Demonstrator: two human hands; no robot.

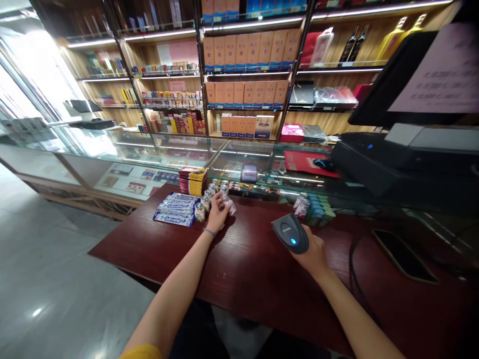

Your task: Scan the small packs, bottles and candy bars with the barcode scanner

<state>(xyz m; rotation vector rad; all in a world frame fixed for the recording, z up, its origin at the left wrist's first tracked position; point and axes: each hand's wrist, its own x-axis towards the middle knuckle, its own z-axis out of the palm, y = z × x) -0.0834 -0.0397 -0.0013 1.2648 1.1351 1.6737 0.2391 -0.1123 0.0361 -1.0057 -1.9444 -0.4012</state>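
My right hand grips a dark handheld barcode scanner with a blue light, held above the dark red wooden counter. My left hand reaches forward and closes on a small clear bottle among several similar small bottles standing in a cluster. Blue wrapped candy packs lie just left of the bottles. A stack of red and yellow packets stands behind them.
A glass display case runs behind the counter, with wooden shelves of boxes and bottles beyond. A black register with monitor sits at right. More small bottles and green-blue packs stand mid-counter. A black phone and a scanner cable lie at right.
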